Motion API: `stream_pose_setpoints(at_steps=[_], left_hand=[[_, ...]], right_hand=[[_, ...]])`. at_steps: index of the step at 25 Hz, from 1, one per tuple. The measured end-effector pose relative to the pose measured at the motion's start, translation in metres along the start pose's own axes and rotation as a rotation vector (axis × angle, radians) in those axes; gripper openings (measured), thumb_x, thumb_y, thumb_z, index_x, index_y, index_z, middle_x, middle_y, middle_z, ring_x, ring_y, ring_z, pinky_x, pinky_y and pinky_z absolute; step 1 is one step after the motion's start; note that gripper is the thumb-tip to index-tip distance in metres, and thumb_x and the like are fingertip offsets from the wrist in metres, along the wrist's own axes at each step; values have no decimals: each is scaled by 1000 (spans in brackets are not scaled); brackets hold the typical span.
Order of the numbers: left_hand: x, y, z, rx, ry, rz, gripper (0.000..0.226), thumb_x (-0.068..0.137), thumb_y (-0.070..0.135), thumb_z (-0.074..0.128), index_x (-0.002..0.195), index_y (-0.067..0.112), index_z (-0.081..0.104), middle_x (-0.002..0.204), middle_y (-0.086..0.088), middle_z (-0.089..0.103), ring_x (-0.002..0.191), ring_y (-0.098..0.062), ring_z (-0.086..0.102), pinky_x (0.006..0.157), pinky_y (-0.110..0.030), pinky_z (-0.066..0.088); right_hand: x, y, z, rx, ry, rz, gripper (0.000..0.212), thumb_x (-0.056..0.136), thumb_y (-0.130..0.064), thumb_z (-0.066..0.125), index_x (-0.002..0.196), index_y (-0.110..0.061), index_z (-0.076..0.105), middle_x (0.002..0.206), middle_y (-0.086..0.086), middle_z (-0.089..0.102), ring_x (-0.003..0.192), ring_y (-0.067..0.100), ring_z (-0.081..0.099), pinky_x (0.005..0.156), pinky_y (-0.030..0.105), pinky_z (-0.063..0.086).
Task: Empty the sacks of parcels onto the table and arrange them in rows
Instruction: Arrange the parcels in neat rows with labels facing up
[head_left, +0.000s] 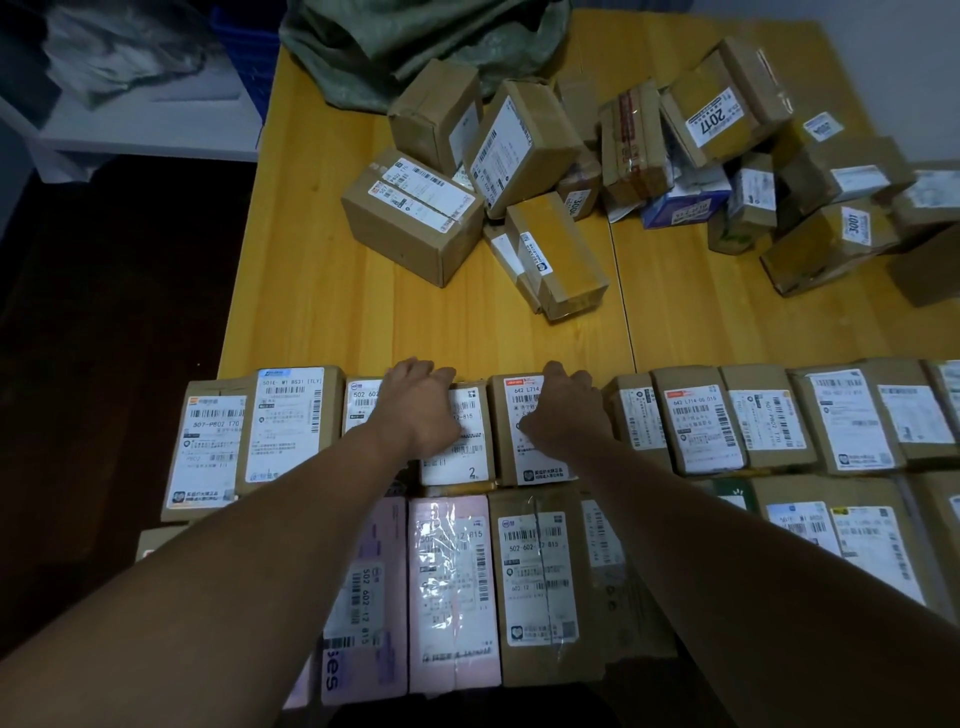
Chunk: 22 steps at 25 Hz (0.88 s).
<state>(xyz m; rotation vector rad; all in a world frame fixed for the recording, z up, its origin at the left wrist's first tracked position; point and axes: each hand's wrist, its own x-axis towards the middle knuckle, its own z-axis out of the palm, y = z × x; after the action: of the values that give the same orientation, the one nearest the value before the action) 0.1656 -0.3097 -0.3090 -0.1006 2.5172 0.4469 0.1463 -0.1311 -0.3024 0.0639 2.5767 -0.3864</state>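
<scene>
Two rows of labelled cardboard parcels lie along the near edge of the yellow wooden table. My left hand rests on a small white-labelled parcel in the far row, fingers curled over its far edge. My right hand lies on the neighbouring brown parcel, fingers hooked over its far edge too. A loose heap of unsorted boxes sits at the back of the table, beside a crumpled green sack.
Pink parcels lie in the nearest row under my forearms. More heaped boxes crowd the back right. A white shelf unit and blue crates stand left of the table, above dark floor.
</scene>
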Motion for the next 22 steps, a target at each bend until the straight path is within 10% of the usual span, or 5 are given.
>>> stream_pose_setpoints(at_steps=[6,22], left_hand=[[4,-3,4,18,-55,-161,77,87,49,64,149,16,33,157,-14,28,149,-36,13,117,-61,17],[2,10,-4,-130,49,-77,54,89,22,59,138,7,40,142,-16,39,136,-33,26,109,-41,31]], right_hand=[[-9,6,-1,22,-9,70,63,89,-26,71,139,-9,36,134,18,46,126,36,48,98,45,47],[-20,7,-10,54,-25,105,47,91,-24,65,131,-11,45,126,14,54,114,33,57,93,47,53]])
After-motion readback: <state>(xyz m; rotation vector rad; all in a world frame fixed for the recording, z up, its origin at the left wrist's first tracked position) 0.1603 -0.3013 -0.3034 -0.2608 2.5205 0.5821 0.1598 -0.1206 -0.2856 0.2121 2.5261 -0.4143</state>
